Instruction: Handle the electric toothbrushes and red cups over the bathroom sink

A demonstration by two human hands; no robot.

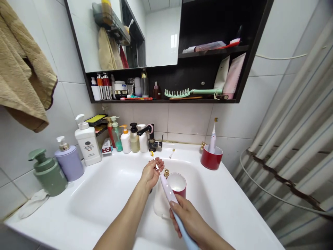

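Over the sink (104, 198), my left hand (151, 173) pinches a toothbrush head (152, 154) with yellow bristles. My right hand (187, 213) is wrapped round a pale pink and blue electric toothbrush handle (166, 185), which tilts up toward the left hand. A thin metal shaft shows between handle and head; whether they still touch is hard to tell. Below the handle, a red cup (182, 189) with a white inside sits in the sink, on or beside a white object (159, 205). A second small brush head (172, 153) lies on the back rim near the faucet (151, 139).
At the right rim, a short red cup (211, 161) holds another electric toothbrush (212, 140). Several pump bottles (88, 144) line the left and back edges. A mirror cabinet (161, 101) overhangs the sink. A striped curtain (293, 149) hangs at right, a brown towel (23, 69) at left.
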